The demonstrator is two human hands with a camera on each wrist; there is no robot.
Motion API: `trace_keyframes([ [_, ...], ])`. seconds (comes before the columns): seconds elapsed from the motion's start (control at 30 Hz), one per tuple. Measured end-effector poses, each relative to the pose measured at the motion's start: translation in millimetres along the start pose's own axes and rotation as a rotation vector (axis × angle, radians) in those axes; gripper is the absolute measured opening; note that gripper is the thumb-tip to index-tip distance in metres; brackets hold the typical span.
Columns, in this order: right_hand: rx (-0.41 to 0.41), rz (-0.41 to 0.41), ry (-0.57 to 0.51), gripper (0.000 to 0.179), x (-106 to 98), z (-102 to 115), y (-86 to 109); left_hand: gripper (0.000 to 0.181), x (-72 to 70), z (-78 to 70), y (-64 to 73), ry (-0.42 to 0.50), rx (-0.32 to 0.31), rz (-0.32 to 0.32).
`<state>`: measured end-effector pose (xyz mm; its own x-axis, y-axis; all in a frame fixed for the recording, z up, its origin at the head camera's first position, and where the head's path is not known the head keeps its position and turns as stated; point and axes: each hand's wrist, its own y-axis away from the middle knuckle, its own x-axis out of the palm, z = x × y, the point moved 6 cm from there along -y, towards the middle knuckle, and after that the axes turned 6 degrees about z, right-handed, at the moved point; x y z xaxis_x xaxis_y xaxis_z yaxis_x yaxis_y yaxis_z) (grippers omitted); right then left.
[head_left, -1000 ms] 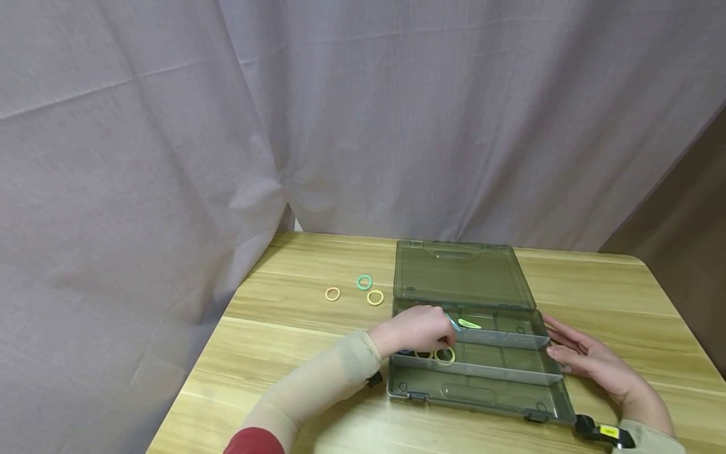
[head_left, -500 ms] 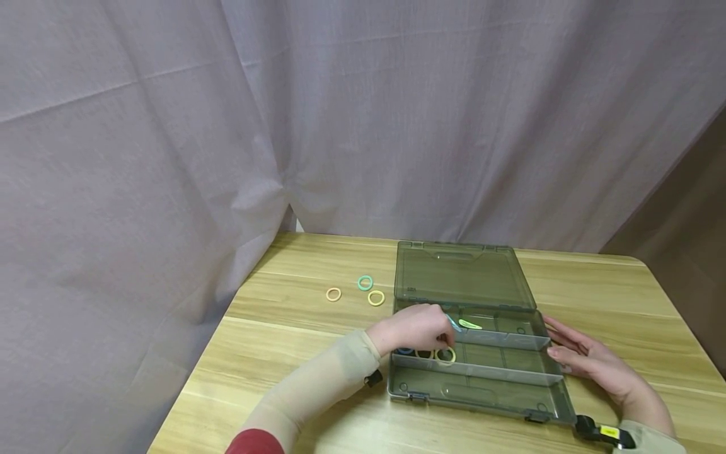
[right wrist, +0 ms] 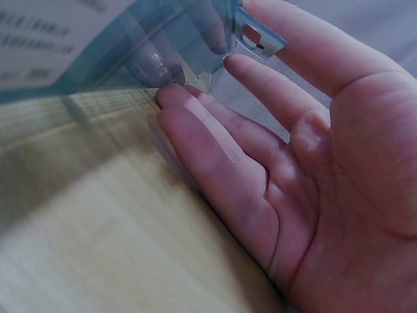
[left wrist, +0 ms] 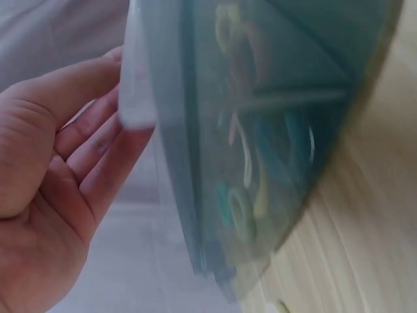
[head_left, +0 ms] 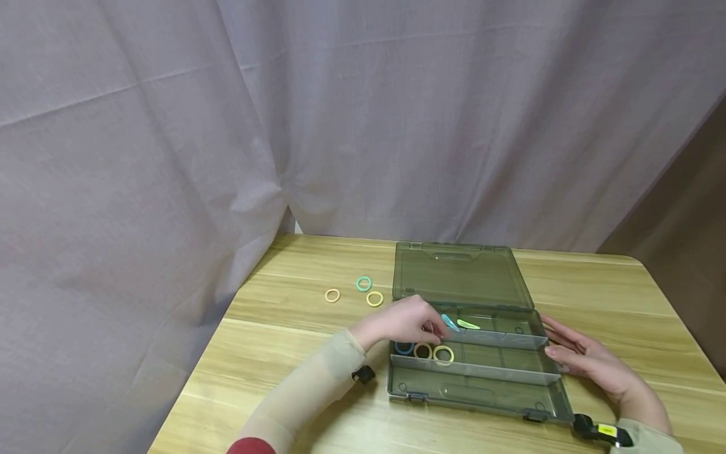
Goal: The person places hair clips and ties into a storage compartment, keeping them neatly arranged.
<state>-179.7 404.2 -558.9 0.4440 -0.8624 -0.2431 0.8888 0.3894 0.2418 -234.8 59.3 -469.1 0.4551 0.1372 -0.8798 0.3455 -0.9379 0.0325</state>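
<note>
A translucent grey-green divided storage box (head_left: 482, 397) lies on the table, lid (head_left: 459, 274) folded back. My left hand (head_left: 405, 321) hovers over its left part, holding nothing, fingers loosely bent. Beneath and in front of it, the middle compartment holds a blue hair tie (head_left: 404, 352), an orange one (head_left: 423, 343) and a yellow one (head_left: 452, 354). A blue snap hair clip (head_left: 450, 323) and a green clip (head_left: 468, 325) are in the rear compartment. My right hand (head_left: 601, 366) rests against the box's right side, fingers extended and thumb at the rim. The left wrist view shows hair ties through the box wall.
Left of the box on the wooden table (head_left: 272, 353) lie a green hair tie (head_left: 364, 277), a yellow hair tie (head_left: 375, 305) and an orange hair tie (head_left: 332, 301). A grey curtain (head_left: 397, 126) hangs behind and at the left.
My left hand has let go of the yellow hair tie, which now lies in the middle compartment, and has drawn back slightly up and left. My right hand stays at the box's side.
</note>
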Motion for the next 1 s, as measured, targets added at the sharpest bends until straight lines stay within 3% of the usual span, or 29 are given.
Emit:
trace_keyframes([
  [0.17, -0.008, 0.002, -0.007, 0.071, 0, 0, -1.0, 0.013, -12.2, 13.5, 21.5, 0.106, -0.002, -0.092],
  [0.47, 0.011, 0.01, 0.024, 0.071, 1, 1, -3.2, 0.015, -24.7, 52.3, 73.5, 0.349, -0.121, -0.289],
  [0.63, 0.014, 0.015, 0.024, 0.071, 1, 0, -3.7, 0.013, -23.4, 76.4, 102.1, 0.355, -0.231, -0.398],
  [0.77, 0.01, 0.01, 0.023, 0.071, 1, -1, -4.2, 0.014, -15.7, 93.8, 118.2, 0.327, -0.304, -0.406],
  [1.0, -0.01, 0.017, 0.001, 0.07, 1, -1, -5.1, 0.015, -11.2, 117.3, 141.4, 0.372, -0.393, -0.417],
])
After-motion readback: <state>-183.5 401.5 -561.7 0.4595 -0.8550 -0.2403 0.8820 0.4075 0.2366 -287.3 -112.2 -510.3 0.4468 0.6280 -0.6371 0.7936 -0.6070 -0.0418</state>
